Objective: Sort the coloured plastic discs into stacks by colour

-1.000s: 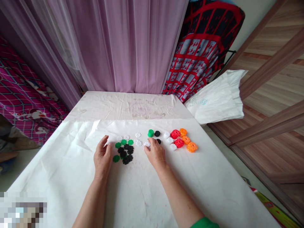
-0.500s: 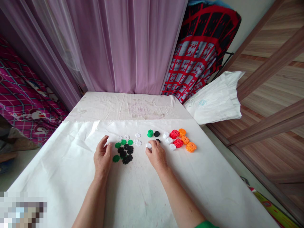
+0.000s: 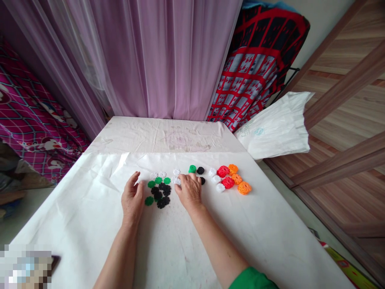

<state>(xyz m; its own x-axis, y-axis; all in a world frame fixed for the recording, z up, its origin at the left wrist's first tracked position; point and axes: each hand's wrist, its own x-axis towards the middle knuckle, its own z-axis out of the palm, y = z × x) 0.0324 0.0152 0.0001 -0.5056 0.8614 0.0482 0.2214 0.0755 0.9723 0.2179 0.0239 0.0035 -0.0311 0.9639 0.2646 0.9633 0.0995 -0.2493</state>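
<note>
From over here I can see a bright green sleeve (image 3: 252,279) on the person's right arm, one plain colour, with soft creases and a curved edge stopping around the elbow. Below it the forearm is bare, down to a bare right hand (image 3: 190,190). The left hand (image 3: 132,198) is bare too, its forearm slim and uncovered as far as it shows.

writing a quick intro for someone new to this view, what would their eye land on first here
Probably the bright orange discs and red discs, bunched at the right end of the pieces on the white-covered table. Next might come the dark cluster of black discs between the two hands, edged by flat green discs. Behind the table, the tall purple curtain fills the middle of the background.
</note>
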